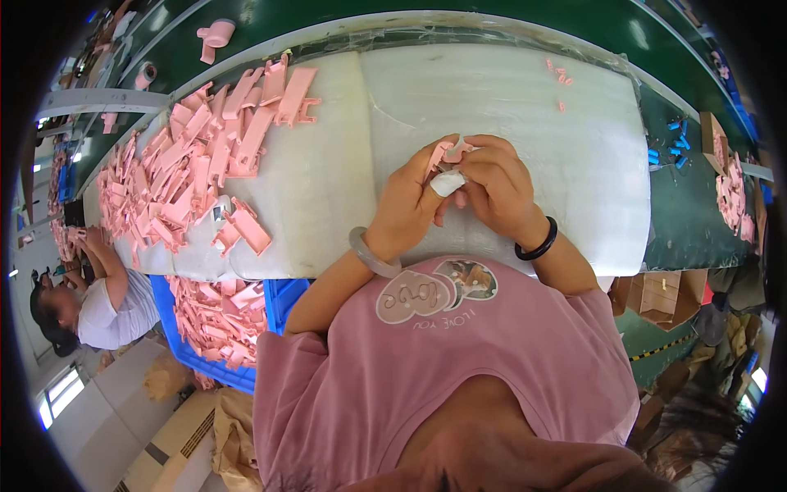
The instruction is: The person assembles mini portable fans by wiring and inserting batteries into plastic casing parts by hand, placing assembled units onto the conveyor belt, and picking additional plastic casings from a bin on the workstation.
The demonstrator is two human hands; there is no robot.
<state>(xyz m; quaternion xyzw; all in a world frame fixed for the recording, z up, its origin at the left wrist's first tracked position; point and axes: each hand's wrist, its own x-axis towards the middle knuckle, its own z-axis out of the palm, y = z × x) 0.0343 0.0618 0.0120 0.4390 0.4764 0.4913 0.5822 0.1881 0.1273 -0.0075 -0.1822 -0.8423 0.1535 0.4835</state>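
Both hands working one small pink plastic part over the white tabletop pad.

The left hand [407, 201] and right hand [496, 184] have fingers clamped together on a pink part [449, 151]; the tool between them is unclear. A big heap of pink parts [193, 164] lies left of the fingers, apparently unworked, and more fill the blue crate [215, 321] below.

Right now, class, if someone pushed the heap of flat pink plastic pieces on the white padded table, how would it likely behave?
The heap of flat pink plastic pieces would probably slide and scatter, since the pieces lie loosely overlapped. Each looks thin and flat, so likely light, stiff and unlikely to roll. The white padded table may slow their sliding.
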